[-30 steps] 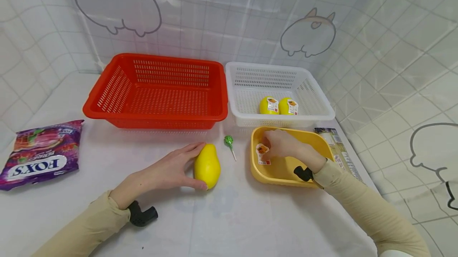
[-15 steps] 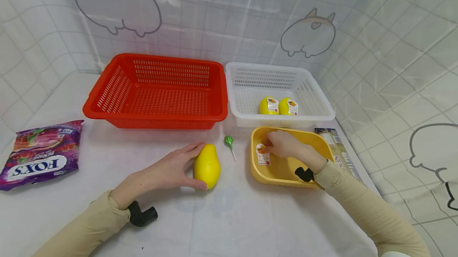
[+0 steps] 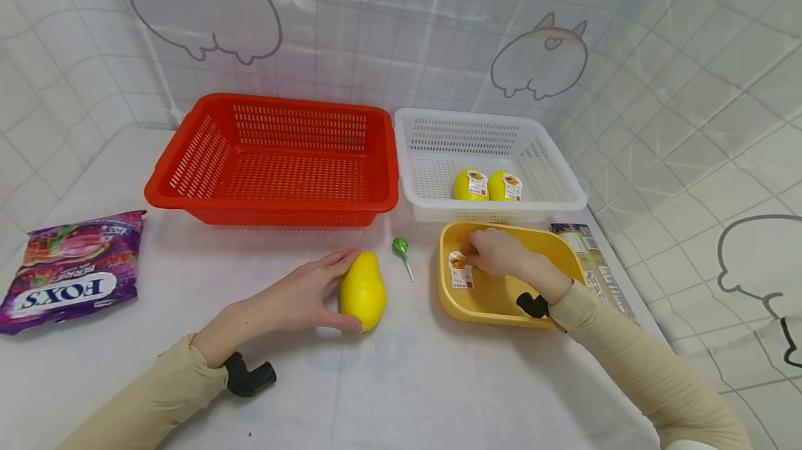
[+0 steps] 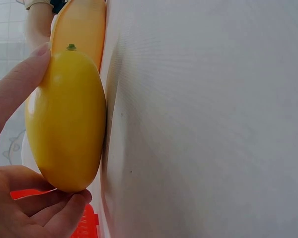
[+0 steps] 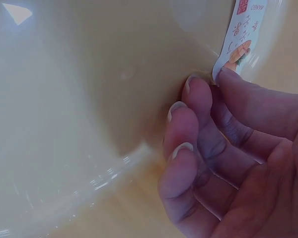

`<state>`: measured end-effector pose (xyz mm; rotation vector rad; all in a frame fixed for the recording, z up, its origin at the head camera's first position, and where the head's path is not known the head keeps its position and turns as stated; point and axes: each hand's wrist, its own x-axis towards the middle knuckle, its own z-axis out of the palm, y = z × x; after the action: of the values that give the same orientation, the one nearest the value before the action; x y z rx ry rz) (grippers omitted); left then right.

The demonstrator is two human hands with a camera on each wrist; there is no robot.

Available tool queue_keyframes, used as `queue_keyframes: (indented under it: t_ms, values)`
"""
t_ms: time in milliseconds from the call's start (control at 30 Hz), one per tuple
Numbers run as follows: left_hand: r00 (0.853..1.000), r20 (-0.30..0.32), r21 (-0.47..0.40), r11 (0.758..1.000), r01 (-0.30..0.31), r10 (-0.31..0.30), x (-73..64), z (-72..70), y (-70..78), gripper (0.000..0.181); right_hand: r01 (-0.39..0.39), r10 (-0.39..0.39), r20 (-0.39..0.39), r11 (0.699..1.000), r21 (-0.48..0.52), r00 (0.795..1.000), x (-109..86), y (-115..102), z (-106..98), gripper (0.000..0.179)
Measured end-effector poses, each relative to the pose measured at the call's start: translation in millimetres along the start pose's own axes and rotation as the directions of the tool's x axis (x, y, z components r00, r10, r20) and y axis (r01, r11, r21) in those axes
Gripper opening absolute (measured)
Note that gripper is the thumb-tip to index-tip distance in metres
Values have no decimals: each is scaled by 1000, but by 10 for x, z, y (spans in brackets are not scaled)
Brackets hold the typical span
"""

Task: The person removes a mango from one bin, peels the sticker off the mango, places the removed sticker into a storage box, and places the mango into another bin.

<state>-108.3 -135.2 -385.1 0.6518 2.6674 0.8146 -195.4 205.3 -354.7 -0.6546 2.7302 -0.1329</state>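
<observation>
Head view: the left hand (image 3: pixel 291 297) holds a mango (image 3: pixel 363 292) lying on the white table (image 3: pixel 401 394), thumb at its near end and fingers at its far end, with the palm clear of its side. In the left wrist view the green stem nub is by the thumb, and the fingertips (image 4: pixel 78 199) are bunched under the opposite end.

The right hand (image 3: pixel 501 251) reaches inside the yellow tub (image 3: pixel 495 295). Its thumb and index finger are close together, pinching the edge of a sticker (image 3: pixel 461 274) near the tub's left wall; the other fingers are bent. The right wrist view shows orange fruit art and the word MANGO on it.

Between the mango and the tub lies a green lollipop (image 3: pixel 401 248), touching neither. Behind stand a red basket (image 3: pixel 282 178) and, just beside it, a white basket (image 3: pixel 432 171) with 2 stickered mangoes (image 3: pixel 466 189) side by side. A purple FOX'S bag (image 3: pixel 72 265) lies at far left; a packet (image 3: pixel 592 265) lies right of the tub, partly hidden.
</observation>
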Motion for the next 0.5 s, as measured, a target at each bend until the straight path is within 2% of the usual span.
queue_keyframes:
  t_ms: [500]
  values:
    - [1000, 9, -2, 1000, 16, -16, 0, -6, 5, 121, -11, 11, 3, 1000, 3, 1000, -9, 19, -2, 14]
